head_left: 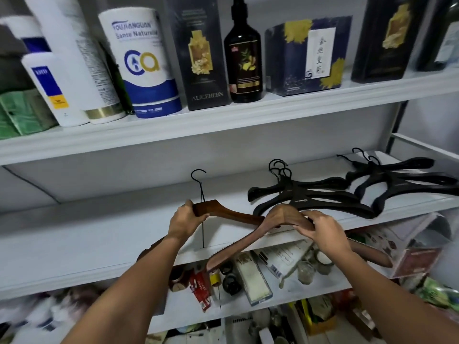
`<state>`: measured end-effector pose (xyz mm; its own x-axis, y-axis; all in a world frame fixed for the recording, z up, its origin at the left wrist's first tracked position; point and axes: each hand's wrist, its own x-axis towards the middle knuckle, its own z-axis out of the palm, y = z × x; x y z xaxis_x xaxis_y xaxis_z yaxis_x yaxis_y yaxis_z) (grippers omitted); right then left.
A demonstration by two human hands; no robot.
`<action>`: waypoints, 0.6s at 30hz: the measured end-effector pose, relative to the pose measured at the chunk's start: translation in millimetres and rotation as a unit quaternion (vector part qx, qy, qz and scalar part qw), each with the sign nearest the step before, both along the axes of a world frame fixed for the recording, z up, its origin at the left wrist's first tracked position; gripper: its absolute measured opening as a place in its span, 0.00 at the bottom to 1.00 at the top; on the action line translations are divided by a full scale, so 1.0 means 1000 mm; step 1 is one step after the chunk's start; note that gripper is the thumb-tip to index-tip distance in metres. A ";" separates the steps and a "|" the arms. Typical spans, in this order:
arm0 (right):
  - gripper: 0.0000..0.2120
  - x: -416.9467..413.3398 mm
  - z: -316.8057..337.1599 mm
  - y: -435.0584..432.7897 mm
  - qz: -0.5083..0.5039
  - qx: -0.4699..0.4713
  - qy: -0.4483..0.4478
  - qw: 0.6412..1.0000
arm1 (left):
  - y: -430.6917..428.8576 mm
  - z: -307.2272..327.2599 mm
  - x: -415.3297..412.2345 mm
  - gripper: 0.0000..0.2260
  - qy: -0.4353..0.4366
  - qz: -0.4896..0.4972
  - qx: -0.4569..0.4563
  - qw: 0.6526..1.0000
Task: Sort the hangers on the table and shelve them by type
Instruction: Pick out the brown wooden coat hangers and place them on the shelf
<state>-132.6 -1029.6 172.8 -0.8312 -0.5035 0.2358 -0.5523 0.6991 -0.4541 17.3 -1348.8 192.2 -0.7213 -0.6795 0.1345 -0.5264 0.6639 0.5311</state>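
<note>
Holds a wooden hanger (231, 214) in the left hand (185, 220), with fingers curled round its neck just under the wire hook (198, 173). Grips a second wooden hanger (248, 245) at its peak with the right hand (323, 230), fingers wrapped closed around it. Keeps the two crossed between the fingertips, above the front edge of the middle shelf (99, 234). Note the black hangers (310, 202) piled just beyond the right fingers. Best to uncross, nest both peaks, then lay them ahead of the left fingers, clear of the black pile, with hooks pointing back.
</note>
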 end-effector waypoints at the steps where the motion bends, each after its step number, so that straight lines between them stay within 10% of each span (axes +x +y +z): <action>1: 0.22 0.000 0.000 -0.008 -0.002 0.004 0.000 1.000 | -0.008 0.000 -0.002 0.21 -0.005 -0.001 0.003 1.000; 18: 0.21 -0.016 -0.002 -0.136 -0.019 0.031 0.005 0.999 | -0.168 -0.037 -0.066 0.20 -0.046 -0.042 0.027 0.998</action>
<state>-148.1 -1165.2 170.9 -0.8479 -0.4850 0.2142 -0.5290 0.7467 -0.4032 -48.9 -1517.1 155.0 -0.7836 -0.6205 0.0303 -0.5184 0.6800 0.5185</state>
